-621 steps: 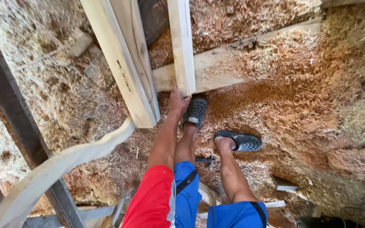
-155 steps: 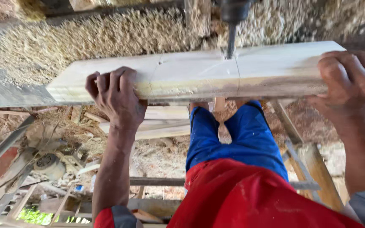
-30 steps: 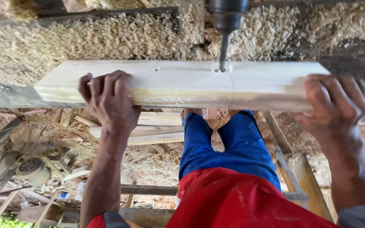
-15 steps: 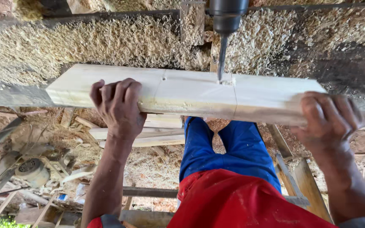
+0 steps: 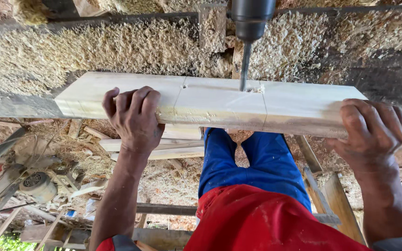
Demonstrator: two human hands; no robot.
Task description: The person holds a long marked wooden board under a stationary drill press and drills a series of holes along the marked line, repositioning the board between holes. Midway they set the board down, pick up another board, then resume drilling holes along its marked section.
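A pale wooden board [image 5: 219, 100] lies crosswise on a machine table covered in sawdust. My left hand [image 5: 133, 118] grips its near edge left of the middle. My right hand [image 5: 373, 132] grips the near edge at its right end. A dark drill chuck [image 5: 252, 18] hangs above, and its bit [image 5: 244, 69] touches the board's far edge, where a small ragged hole shows. Pencil lines cross the board on both sides of the bit, and a small dark mark sits to the bit's left.
Heaped sawdust [image 5: 94, 46] covers the table behind the board. Below are my blue trousers [image 5: 252, 162] and red shirt [image 5: 257, 218], loose planks [image 5: 173, 148], a grey electric motor [image 5: 36, 186] at lower left, and timber frame pieces [image 5: 331, 195] at right.
The board has shifted slightly toward the bit, and the bit now meets its far edge with chips around the tip. Both hands stay clamped on the near edge.
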